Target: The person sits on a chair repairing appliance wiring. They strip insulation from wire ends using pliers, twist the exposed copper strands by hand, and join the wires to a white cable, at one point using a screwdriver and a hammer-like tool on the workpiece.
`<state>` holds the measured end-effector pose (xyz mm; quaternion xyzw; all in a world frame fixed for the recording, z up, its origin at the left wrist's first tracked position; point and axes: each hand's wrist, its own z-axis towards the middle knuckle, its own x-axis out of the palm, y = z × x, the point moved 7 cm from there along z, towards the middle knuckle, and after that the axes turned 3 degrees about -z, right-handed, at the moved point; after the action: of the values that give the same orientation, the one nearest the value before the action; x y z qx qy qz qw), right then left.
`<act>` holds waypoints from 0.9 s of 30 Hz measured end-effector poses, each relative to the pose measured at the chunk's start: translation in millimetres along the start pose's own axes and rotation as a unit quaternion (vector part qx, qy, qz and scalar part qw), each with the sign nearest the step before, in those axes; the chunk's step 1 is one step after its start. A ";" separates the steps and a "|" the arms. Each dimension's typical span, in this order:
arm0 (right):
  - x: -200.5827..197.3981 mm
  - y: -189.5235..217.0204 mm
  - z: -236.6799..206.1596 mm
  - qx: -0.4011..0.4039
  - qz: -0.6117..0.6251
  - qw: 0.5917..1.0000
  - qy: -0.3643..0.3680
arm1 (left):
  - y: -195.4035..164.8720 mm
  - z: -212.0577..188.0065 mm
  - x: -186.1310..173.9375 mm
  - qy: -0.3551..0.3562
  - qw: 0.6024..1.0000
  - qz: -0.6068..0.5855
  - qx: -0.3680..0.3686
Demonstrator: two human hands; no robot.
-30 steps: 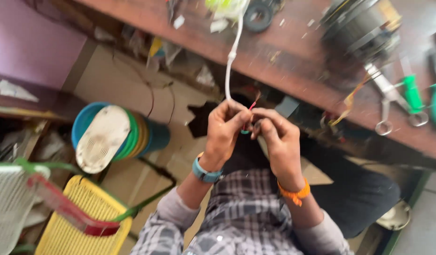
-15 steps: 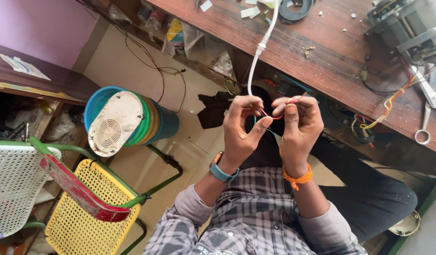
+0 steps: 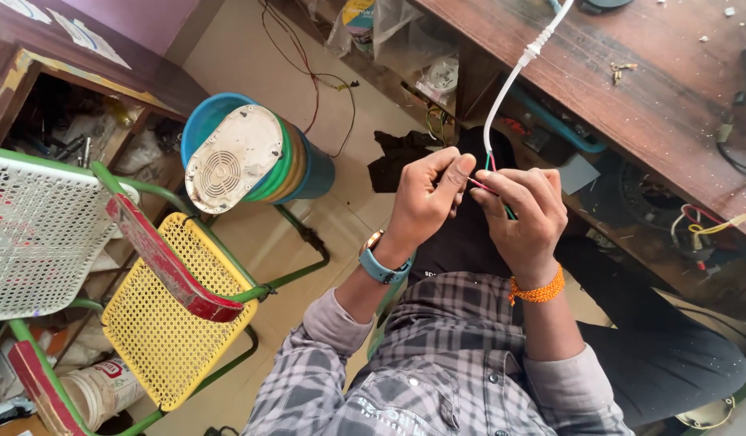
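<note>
Right now the left hand [image 3: 425,198] and right hand [image 3: 522,214] both pinch the coloured wires [image 3: 490,173] at the white cable's [image 3: 506,89] end, near the wooden surface [image 3: 631,89].

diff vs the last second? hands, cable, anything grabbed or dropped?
Both hands slid down the picture, away from the bench, so more white cable shows above them. Their hold looks the same: left hand and right hand pinch the thin coloured wires at the cable's end. Nothing let go. Yellow chair and blue tub stayed put.
</note>
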<state>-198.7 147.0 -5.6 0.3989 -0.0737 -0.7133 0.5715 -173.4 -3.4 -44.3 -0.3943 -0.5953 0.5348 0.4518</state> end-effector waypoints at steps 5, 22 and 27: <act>-1.4 -2.2 -6.1 0.013 0.001 0.998 -0.061 | -7.1 -7.5 5.1 0.051 0.998 -0.020 0.044; -4.2 -25.4 1.8 0.129 0.097 0.987 -0.007 | -50.3 10.0 7.6 0.038 0.934 0.211 0.287; -5.6 -31.1 -1.5 0.123 0.033 0.991 -0.047 | -33.5 13.5 11.3 0.045 0.962 0.164 0.215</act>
<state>-221.1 162.9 -21.4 0.4293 -0.2011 -0.6976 0.5373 -189.0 -0.3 -10.0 -0.4038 -0.3728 0.6984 0.4585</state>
